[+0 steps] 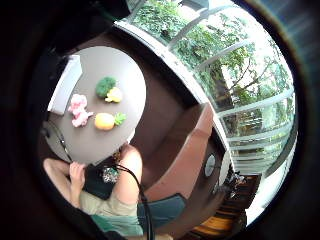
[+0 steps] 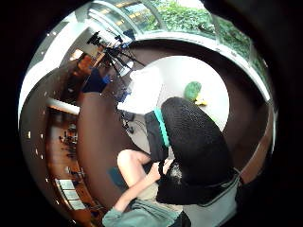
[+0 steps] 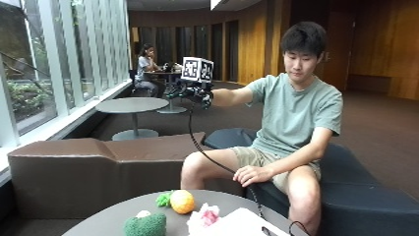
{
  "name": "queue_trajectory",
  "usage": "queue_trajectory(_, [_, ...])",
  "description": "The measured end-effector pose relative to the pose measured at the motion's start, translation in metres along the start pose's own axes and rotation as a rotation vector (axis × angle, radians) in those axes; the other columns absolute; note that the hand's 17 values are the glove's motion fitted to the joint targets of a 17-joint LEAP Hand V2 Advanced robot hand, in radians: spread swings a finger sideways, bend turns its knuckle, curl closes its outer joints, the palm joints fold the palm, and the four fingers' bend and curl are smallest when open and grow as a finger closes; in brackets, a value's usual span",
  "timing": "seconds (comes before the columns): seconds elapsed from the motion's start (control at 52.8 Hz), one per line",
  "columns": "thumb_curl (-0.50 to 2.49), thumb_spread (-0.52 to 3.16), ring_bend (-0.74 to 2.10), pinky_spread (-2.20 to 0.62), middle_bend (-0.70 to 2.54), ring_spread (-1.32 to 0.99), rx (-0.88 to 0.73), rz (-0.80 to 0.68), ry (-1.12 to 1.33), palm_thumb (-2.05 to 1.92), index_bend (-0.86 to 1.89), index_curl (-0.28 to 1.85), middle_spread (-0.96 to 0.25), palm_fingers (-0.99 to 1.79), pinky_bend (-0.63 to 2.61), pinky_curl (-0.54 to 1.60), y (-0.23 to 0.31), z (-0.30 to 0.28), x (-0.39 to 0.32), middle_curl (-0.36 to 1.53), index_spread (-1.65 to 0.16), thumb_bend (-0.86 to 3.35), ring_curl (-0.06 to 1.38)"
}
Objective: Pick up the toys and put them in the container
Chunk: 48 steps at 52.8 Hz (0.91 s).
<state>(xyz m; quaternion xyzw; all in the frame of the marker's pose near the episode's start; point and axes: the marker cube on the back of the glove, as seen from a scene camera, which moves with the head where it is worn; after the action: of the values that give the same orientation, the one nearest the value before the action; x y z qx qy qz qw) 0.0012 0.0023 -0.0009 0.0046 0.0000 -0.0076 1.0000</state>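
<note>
Daylight is admitted through the tall windows (image 3: 39, 64) along one side of the room, and the glass is rendered bright, nearly washed out in places. The wood-panelled far wall (image 3: 379, 44) is left dim. The bench (image 3: 118, 219) top is evenly lit, without hard shadows. In both palm views straight frames are bent into curves, and the surroundings of each round field are lost to black. Fine detail is softened throughout.
</note>
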Motion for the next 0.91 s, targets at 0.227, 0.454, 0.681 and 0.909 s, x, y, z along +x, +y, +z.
queue_trajectory(0.227, [0.06,1.11,0.45,-0.02,0.18,-0.04,0.218,-0.008,0.026,-0.02,0.12,0.08,-0.08,-0.01,0.71,0.23,0.005,-0.017,0.02,0.1,-0.19,-0.01,0.13])
queue_trajectory(0.454, [0.12,1.36,0.52,-0.02,0.19,-0.06,0.105,-0.023,-0.016,-0.02,0.13,0.14,-0.07,-0.06,0.76,0.28,-0.018,0.007,0.009,0.18,-0.21,-0.02,0.17])
queue_trajectory(0.681, [0.16,1.43,0.52,-0.03,0.17,-0.06,0.045,-0.001,-0.049,-0.03,0.1,0.17,-0.07,-0.13,0.79,0.31,-0.034,0.065,0.014,0.23,-0.21,-0.02,0.2])
queue_trajectory(0.909, [0.19,1.45,0.6,-0.03,0.19,-0.08,-0.001,-0.061,-0.107,-0.01,0.1,0.17,-0.06,-0.07,0.82,0.33,-0.036,0.159,0.01,0.27,-0.21,-0.01,0.24])
